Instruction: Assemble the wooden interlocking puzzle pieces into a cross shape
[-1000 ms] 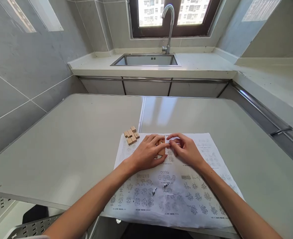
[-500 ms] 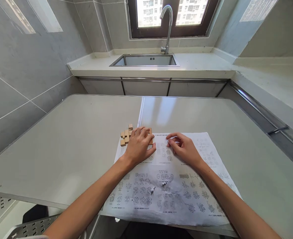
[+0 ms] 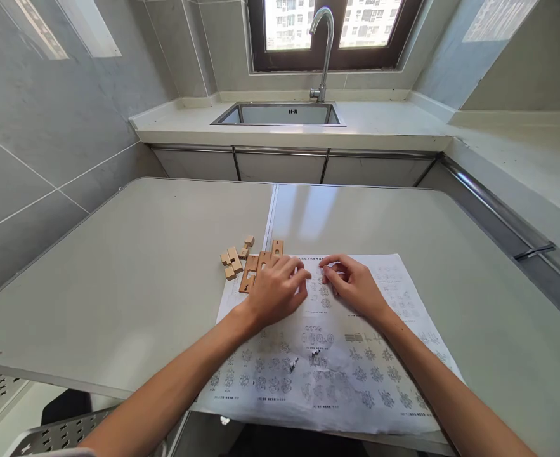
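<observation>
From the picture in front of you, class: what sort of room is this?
Most likely a home kitchen: a steel sink with a tall tap under a window, set in a countertop against tiled walls.

I'm in a home kitchen: ahead of me a steel sink [image 3: 280, 115] is set into a pale countertop [image 3: 384, 124] under a curved tap [image 3: 324, 47], with a dark-framed window [image 3: 334, 32] looking onto apartment blocks. Grey tiled walls [image 3: 56, 127] close in the sides, and cabinet fronts [image 3: 280, 168] run below the counter.
</observation>
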The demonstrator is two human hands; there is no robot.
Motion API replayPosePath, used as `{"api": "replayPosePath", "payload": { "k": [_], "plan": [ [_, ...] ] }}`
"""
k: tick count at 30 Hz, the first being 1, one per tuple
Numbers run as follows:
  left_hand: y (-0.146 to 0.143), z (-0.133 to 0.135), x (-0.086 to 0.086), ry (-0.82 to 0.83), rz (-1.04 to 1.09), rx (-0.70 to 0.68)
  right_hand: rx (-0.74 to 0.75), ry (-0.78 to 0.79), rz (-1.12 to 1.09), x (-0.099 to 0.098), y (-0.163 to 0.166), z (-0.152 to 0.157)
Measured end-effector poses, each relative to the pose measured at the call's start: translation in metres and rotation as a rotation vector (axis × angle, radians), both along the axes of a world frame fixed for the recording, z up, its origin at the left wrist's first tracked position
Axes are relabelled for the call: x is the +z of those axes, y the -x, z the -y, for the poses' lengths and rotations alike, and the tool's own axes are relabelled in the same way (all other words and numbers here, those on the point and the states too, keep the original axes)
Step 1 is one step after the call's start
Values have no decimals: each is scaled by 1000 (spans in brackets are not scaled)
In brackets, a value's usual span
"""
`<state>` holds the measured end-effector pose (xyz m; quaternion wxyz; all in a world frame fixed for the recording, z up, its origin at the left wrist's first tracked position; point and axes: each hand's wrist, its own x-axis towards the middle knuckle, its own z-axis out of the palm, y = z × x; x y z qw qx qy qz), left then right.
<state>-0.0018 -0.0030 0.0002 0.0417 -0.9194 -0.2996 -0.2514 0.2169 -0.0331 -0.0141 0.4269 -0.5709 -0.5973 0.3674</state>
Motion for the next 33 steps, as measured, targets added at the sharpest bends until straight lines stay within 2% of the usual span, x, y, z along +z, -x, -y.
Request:
{"api": "replayPosePath", "payload": {
  "k": [4, 8, 33],
  "plan": [
    [-10, 14, -8, 55, -47, -180, 2, -1, 7, -1, 0, 0],
    [-11, 16, -12, 121, -103, -265, -3, 6, 20, -2, 1, 0],
    [-10, 14, -11, 235, -129, -244, 4, -6, 48, -10, -1, -1]
  ]
}}
